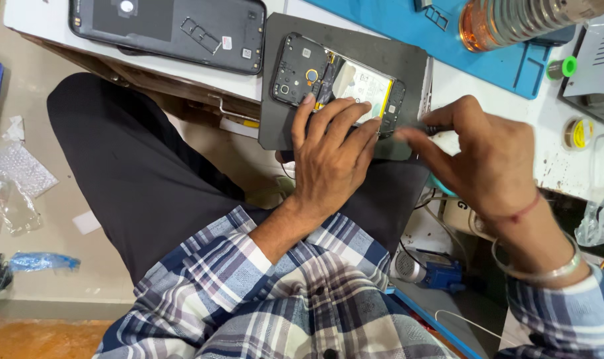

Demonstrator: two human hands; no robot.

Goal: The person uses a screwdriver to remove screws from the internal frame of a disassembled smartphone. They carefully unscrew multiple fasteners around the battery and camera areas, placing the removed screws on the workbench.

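An opened phone [328,80] with its back off lies on a dark grey mat [382,53] at the table's edge; its boards and pale battery show. My left hand [332,156] rests flat on the phone's near edge, fingers spread, pinning it down. My right hand [481,156] pinches a thin dark tool [429,128] whose tip meets the phone's right end; the hand is slightly blurred.
A detached black back cover [172,30] lies on the white table to the left. A blue work mat [501,60], a hot-air nozzle [514,20], a green-capped roll [561,68] and a solder spool [579,133] sit at the right. My dark-trousered leg is below.
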